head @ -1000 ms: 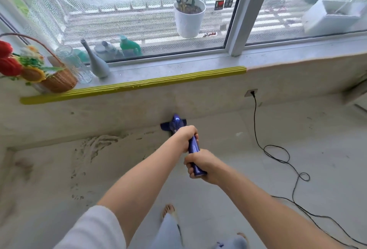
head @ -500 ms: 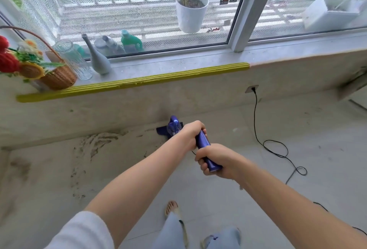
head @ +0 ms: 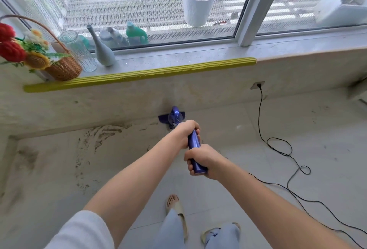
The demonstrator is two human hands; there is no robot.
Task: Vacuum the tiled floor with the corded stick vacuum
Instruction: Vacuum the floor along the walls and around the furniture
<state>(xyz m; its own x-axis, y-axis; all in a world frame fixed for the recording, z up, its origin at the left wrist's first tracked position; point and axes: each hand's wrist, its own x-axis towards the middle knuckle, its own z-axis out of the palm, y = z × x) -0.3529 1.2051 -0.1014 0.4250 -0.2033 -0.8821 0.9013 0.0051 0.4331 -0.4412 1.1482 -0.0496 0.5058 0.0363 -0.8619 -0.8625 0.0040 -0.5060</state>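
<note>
Hands both on vacuum (head: 194, 142), a purple stick type seen nearly end-on. Left hand (head: 185, 134) wraps the handle further down, fingers curled round it, knuckles up. Right hand (head: 200, 159) grips the handle's top end, fingers and thumb closed round it, just behind the left w/ a short stretch of purple tube showing between them. Vacuum head (head: 172, 116) sits on the floor (head: 297, 169) right at the foot of the low wall under the sill (head: 178, 61), approx below the sill's middle; motor body just above it.

Rel. to the vacuum head: streaks of sandy dirt (head: 99, 135) lie to its left along the wall base and out across the tiles. Black cord (head: 278, 143) to the right, plugged into a wall socket (head: 257, 85), dropping to the floor, looping, then trailing off toward bottom right. Can't tell where cord meets the vacuum.

Above the head, sill edge carries a yellow strip (head: 139, 74). On the sill, up and left: basket (head: 63, 68) w/ red and yellow flowers, clear glass jar (head: 79, 52) beside it, grey vase (head: 103, 52) next to that. Outside the glass, white pot (head: 197, 4) w/ a plant, plus bottles incl. a green one (head: 137, 34).

Near side of the vacuum: person's feet in sandals, left foot (head: 176, 207) forward, pale jeans, white sleeve on left arm.
</note>
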